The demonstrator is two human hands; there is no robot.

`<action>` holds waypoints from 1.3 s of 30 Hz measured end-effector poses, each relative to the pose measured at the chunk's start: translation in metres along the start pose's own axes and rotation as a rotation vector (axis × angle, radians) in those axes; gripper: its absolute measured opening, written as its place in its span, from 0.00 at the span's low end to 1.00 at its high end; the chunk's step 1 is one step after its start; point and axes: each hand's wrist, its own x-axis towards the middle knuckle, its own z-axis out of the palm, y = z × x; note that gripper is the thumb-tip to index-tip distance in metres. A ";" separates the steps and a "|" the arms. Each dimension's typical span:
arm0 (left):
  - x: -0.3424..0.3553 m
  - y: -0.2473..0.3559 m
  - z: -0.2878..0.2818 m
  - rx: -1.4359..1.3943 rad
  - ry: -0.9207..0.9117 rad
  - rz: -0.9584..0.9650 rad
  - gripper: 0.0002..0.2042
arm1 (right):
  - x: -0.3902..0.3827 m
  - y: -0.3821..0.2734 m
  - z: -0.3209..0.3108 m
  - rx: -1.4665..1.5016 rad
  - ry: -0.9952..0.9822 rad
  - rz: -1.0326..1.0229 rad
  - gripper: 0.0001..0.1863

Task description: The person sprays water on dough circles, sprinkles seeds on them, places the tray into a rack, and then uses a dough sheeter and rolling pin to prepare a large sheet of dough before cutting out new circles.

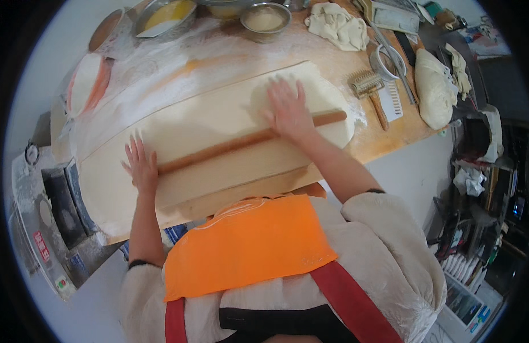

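Note:
A wide sheet of pale dough (218, 123) stretches across the wooden table, and a long wooden rolling pin (218, 152) lies on it at a slant. My left hand (142, 164) rests at the pin's left end with its fingers spread over the dough. Farther right, my right hand (288, 110) lies palm down across the pin, fingers outstretched and a little blurred. Neither hand wraps round the pin; its left tip is hidden by my left hand.
Bowls stand along the far edge, one a metal bowl (266, 22). To the right are a dough lump (336, 26), a spiked roller (367, 84), a white scraper (392, 102), a white cup (385, 62) and a bagged dough mass (435, 88). Flour dusts the table (410, 130).

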 end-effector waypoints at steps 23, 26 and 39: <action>-0.141 -0.182 -0.054 -0.244 -0.039 -0.341 0.33 | 0.107 -0.409 0.081 0.575 -0.585 -0.516 0.21; -0.106 -0.218 -0.038 -0.243 -0.165 -0.230 0.33 | 0.102 -0.408 0.108 0.567 -0.511 -0.515 0.28; 0.201 -0.302 0.033 -0.218 0.551 -0.323 0.31 | 0.211 -0.402 0.163 0.224 -0.264 -0.282 0.36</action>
